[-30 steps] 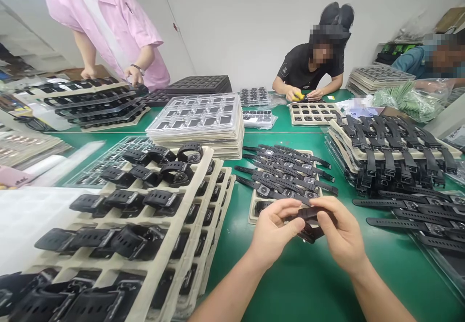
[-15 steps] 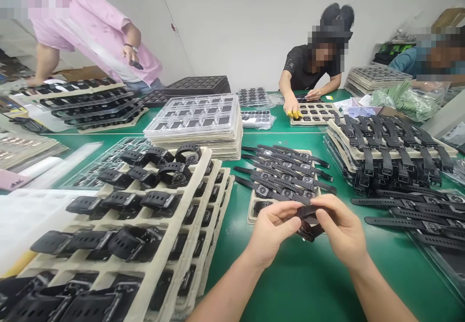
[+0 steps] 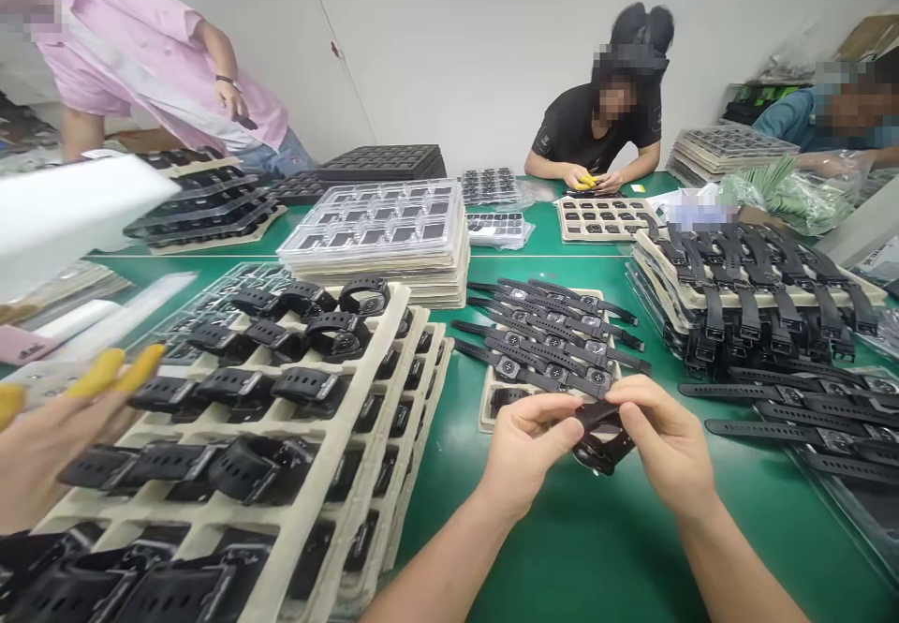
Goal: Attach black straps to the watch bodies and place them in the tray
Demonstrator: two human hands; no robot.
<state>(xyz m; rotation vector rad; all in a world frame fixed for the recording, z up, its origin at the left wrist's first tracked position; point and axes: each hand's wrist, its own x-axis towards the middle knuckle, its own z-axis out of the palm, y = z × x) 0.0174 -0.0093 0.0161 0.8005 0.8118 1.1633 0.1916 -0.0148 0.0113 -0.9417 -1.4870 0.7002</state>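
Between my two hands is a black smartwatch (image 3: 596,450), its strap bent round into a loop. My left hand (image 3: 528,450) pinches one side of the strap between thumb and fingers. On the other side, my right hand (image 3: 667,445) grips the strap the same way. Just beyond my hands lies a beige tray (image 3: 487,406) with several smartwatches (image 3: 554,342) laid out in rows, straps stretched open and sensor backs facing up. One watch with a looped strap (image 3: 511,396) sits in the tray's near left corner.
Stacked beige trays (image 3: 379,398) of looped watches stand at my left, where a co-worker's hand (image 3: 63,436) with yellow finger covers reaches in. Clear lidded trays (image 3: 379,220) are piled behind. More strapped watches (image 3: 765,295) are stacked at right. Across the green table (image 3: 548,267) sits a co-worker (image 3: 596,136).
The strap in my hands has turned and more of the watch body shows below it. A co-worker's hand and a white sheet have come in at left. The co-worker opposite has drawn both hands together.
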